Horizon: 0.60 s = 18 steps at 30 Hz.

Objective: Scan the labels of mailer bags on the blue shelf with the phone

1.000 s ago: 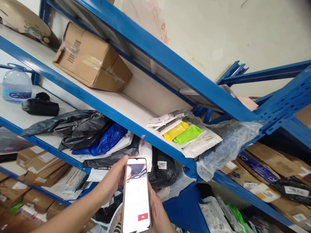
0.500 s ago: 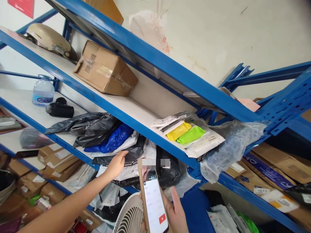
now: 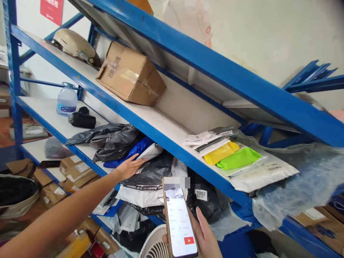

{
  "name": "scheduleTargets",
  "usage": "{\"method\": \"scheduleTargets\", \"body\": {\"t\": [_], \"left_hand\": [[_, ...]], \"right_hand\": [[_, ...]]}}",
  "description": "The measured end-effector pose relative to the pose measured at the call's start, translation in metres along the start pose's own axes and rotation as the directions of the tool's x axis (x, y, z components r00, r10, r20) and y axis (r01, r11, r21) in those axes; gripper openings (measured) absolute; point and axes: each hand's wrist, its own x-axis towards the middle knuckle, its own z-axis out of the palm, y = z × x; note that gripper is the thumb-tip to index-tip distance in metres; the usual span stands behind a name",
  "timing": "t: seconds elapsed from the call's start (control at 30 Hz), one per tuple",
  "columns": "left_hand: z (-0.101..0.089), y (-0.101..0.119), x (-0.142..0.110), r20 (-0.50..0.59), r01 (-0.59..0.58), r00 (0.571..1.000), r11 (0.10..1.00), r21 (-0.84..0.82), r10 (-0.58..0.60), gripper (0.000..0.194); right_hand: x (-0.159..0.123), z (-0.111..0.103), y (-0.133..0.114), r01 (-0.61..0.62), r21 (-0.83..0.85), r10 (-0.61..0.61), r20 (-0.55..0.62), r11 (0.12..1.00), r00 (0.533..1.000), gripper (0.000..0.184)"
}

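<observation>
Handling the stack of bagged parcels (image 3: 150, 186) while the phone (image 3: 180, 222) is held up beside it appears to be the step in hand. We find the hands well apart. Our left hand (image 3: 131, 167) lies on the stack with its fingers extended, touching the bags near a blue bag (image 3: 145, 146), a silvery-white bag (image 3: 152, 152) and a black bag (image 3: 158, 169); its thumb is hidden, so we cannot tell whether any edge is pinched. Our right hand (image 3: 206, 234) is wrapped around the phone, thumb at the right edge, screen towards us; a red button shows low on the screen, and the small text is unreadable.

The stack lies on the middle shelf (image 3: 40, 101), partly beneath the rail of the shelf above. Just right of the phone we note a black parcel (image 3: 215, 203) labelled 5002. On the upper shelf we record a cardboard box (image 3: 126, 75), a yellow packet (image 3: 220, 152) and a green packet (image 3: 238, 158).

In our judgement, the next move calls for the left fingers to separate one bag edge without dragging its neighbours, and for the right hand to keep the phone steady and clear of the rail
</observation>
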Motion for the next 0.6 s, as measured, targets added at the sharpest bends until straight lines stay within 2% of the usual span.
{"method": "scheduleTargets", "body": {"t": [0.07,0.13,0.27,0.33,0.43,0.5,0.6], "left_hand": [[-0.006,-0.010,0.000,0.009,0.013,1.000,0.997,0.078,-0.014,0.059],[-0.013,-0.017,0.001,0.022,0.047,0.998,0.990,0.132,-0.050,0.061],[-0.027,-0.026,0.005,0.076,0.063,0.994,0.989,0.130,-0.074,0.059],[-0.032,-0.029,0.007,0.127,0.057,0.989,0.993,0.108,-0.071,0.063],[-0.035,-0.035,0.012,0.152,0.040,0.987,0.997,0.067,-0.050,0.061],[-0.035,-0.040,0.014,0.116,0.030,0.993,0.999,0.036,-0.034,0.048],[-0.033,-0.047,0.017,0.034,0.029,0.999,1.000,0.006,-0.029,0.034]], "right_hand": [[0.009,0.015,-0.004,-0.154,0.060,0.142,0.159,0.986,0.977,0.061],[0.021,0.026,-0.006,-0.244,0.067,0.220,0.251,0.967,0.943,0.066],[0.058,0.037,0.008,-0.342,0.002,0.329,0.266,0.940,0.906,0.074],[0.078,0.044,0.023,-0.316,-0.005,0.309,0.226,0.949,0.924,0.087],[0.104,0.064,0.044,-0.191,-0.018,0.192,0.159,0.981,0.969,0.100],[0.115,0.079,0.054,-0.130,-0.033,0.134,0.134,0.991,0.982,0.092],[0.125,0.098,0.061,-0.090,-0.045,0.095,0.122,0.995,0.988,0.070]]}}
